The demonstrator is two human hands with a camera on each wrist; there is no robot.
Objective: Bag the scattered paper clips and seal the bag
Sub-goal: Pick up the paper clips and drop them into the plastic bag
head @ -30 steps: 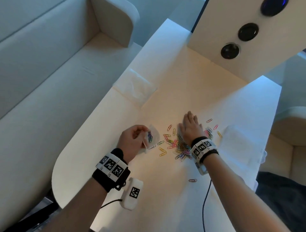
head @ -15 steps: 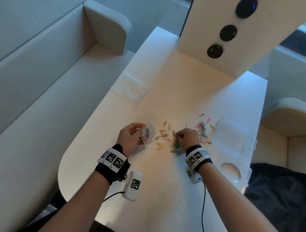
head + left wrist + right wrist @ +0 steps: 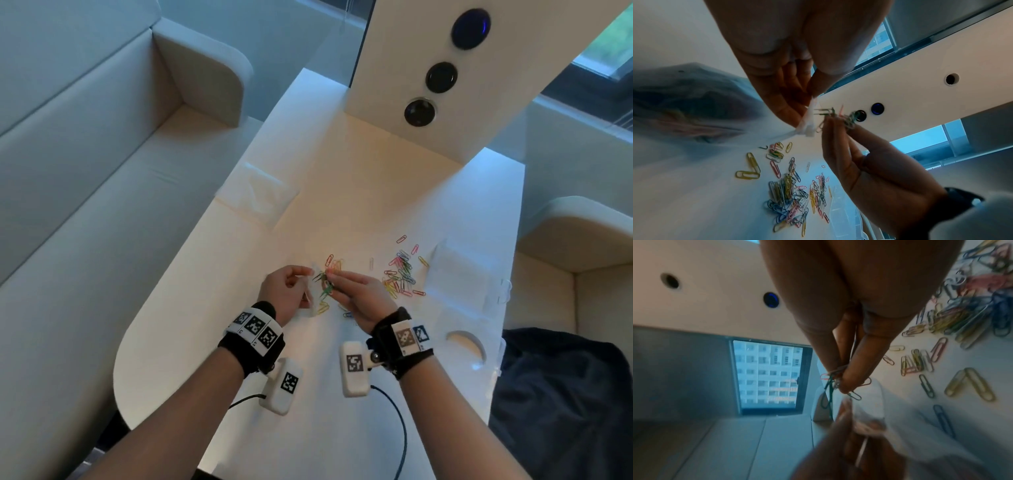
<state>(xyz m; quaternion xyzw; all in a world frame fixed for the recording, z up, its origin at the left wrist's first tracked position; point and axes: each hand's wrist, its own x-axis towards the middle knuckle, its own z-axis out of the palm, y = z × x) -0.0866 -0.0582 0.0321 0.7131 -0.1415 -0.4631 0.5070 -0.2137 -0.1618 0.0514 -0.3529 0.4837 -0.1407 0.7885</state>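
From the head view the left hand (image 3: 286, 291) pinches the clear bag (image 3: 313, 294) mid-desk (image 3: 359, 192) while the right hand (image 3: 359, 296) pinches a bunch of clips (image 3: 323, 277) at its mouth, loose paper clips (image 3: 400, 274) near the right edge; the left wrist view shows fingers (image 3: 795, 104) nipping the bag's rim; the right wrist view shows fingers (image 3: 853, 374) clamped on clips

A table (image 3: 342, 205) is running away from the person between a sofa (image 3: 85, 171) on the left and a seat (image 3: 582, 240) on the right. Loose paper clips (image 3: 400, 274) are lying on it right of the middle. Left of them, the left hand (image 3: 286, 294) is holding a bag (image 3: 313, 291), with the right hand (image 3: 359, 296) just beside it, bringing a bunch of clips (image 3: 323, 279) to its mouth. A panel (image 3: 445, 68) is standing at the far end.
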